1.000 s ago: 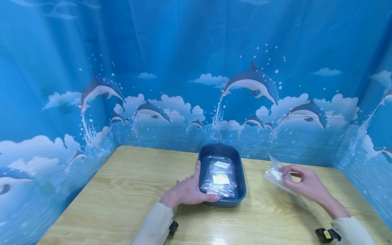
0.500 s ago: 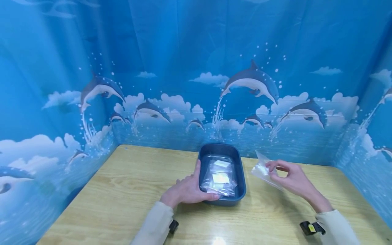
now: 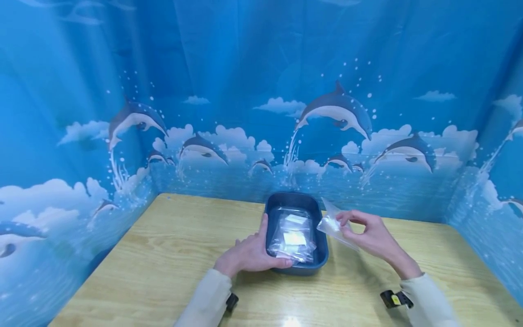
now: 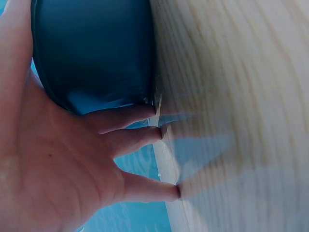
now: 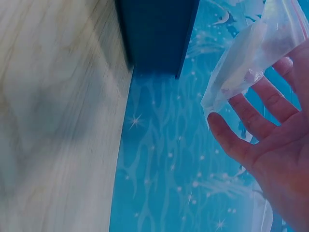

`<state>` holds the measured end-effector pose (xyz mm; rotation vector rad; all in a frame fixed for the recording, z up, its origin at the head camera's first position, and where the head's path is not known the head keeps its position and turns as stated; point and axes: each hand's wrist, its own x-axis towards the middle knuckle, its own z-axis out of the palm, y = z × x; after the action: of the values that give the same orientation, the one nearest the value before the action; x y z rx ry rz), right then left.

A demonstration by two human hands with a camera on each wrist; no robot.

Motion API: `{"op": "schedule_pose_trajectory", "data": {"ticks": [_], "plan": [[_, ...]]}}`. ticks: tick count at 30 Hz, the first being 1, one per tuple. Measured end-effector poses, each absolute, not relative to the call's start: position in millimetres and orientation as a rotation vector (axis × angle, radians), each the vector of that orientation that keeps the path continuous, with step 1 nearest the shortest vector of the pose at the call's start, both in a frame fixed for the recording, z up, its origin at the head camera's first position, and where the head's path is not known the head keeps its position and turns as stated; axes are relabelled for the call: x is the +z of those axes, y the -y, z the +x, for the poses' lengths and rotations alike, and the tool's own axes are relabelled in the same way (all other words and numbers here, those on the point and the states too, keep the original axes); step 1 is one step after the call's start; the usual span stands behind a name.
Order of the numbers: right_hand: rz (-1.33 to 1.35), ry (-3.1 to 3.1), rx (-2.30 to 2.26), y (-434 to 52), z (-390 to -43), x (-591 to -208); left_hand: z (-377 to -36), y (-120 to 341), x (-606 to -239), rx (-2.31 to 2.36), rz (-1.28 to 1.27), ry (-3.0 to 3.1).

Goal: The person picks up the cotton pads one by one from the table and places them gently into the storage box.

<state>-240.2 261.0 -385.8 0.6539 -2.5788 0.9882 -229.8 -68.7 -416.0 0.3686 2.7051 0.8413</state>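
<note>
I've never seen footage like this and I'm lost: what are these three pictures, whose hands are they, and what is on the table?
There is no machine here: a person works with bare hands, wearing three cameras. The wide picture comes from the head, looking down at a wooden table inside a dolphin-print curtain. The other two come from the wrists, very close, so they look odd. The left hand grips the near left rim of a dark blue bin, which holds clear plastic bags. The right hand pinches another clear bag just right of the bin, above the table. The right wrist view shows that bag from below.
</note>
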Motion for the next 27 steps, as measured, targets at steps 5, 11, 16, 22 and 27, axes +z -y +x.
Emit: {"op": "schedule_pose_trajectory", "data": {"ticks": [5,11,16,22,27], "plan": [[0.704,2.561,1.011,-250.9,-241.4,-384.3,-230.1,68.2,-415.8,0.836,0.373,-2.705],[0.767,2.533,1.043,-237.8,-242.1,-383.1,-229.8,68.2,-415.8,0.824,0.359,-2.697],[0.837,2.489,1.033,-229.1,-244.1,-382.3,-229.8,67.8,-416.5,0.831,0.369,-2.697],[0.884,2.466,1.036,-220.4,-246.6,-382.8,-230.2,67.9,-417.3,0.833,0.378,-2.701],[0.937,2.445,1.022,-213.8,-250.1,-383.4,-231.0,68.3,-418.0,0.845,0.387,-2.701]]}}
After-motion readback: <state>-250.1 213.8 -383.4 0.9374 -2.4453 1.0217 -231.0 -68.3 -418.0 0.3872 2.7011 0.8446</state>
